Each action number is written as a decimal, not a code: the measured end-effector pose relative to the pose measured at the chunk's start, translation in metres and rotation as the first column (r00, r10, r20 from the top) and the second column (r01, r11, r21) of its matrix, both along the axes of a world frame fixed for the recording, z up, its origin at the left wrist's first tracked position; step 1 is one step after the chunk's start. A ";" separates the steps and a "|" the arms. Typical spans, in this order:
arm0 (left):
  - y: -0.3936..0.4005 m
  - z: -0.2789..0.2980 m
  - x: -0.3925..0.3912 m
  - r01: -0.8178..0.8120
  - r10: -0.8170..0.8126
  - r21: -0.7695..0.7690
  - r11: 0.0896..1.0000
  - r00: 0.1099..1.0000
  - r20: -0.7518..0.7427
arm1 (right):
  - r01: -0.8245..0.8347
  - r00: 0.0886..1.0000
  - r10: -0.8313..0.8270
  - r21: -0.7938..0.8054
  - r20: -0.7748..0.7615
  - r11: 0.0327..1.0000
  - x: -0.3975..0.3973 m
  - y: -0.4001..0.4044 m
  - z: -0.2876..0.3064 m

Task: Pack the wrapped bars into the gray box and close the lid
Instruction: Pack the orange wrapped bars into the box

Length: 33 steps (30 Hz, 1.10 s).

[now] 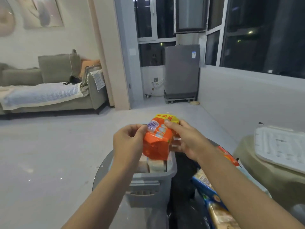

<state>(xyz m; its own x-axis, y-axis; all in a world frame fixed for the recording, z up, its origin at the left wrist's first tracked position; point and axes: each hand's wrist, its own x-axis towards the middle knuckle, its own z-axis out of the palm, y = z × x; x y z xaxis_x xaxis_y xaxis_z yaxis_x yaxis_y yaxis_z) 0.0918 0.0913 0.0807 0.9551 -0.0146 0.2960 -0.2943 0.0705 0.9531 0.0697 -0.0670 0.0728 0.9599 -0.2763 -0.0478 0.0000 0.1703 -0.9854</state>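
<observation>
An orange and yellow wrapped pack point(157, 142) hangs just above the open gray box point(153, 182), held from both sides. My left hand point(128, 142) pinches its left edge near the top. My right hand point(186, 139) grips its right side, thumb on the front. Inside the box lie pale wrapped bars point(156, 166), partly hidden by the pack. The box stands on a round glass table point(102, 172). A white ribbed lid point(280, 146) lies on a stool at the right.
Blue-wrapped packs point(208, 190) and an orange wrapper point(229, 157) lie on the table under my right forearm. A beige stool point(264, 177) stands at the right. A sofa point(49, 90) is at the far left, a gray appliance point(181, 71) by the windows.
</observation>
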 end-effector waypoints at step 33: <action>0.065 -0.076 0.063 0.313 -0.283 -0.014 0.950 0.836 -0.471 | -0.435 0.666 0.309 -0.016 -0.679 0.900 0.090 0.064 -0.043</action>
<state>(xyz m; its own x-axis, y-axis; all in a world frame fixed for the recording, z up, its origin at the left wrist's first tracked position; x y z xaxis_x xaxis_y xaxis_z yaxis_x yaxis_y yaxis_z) 0.1546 0.1567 0.0048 0.9272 -0.3239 -0.1883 0.2060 0.0210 0.9783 0.1602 -0.0026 0.0294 0.7301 0.0335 -0.6825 -0.6717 -0.1485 -0.7258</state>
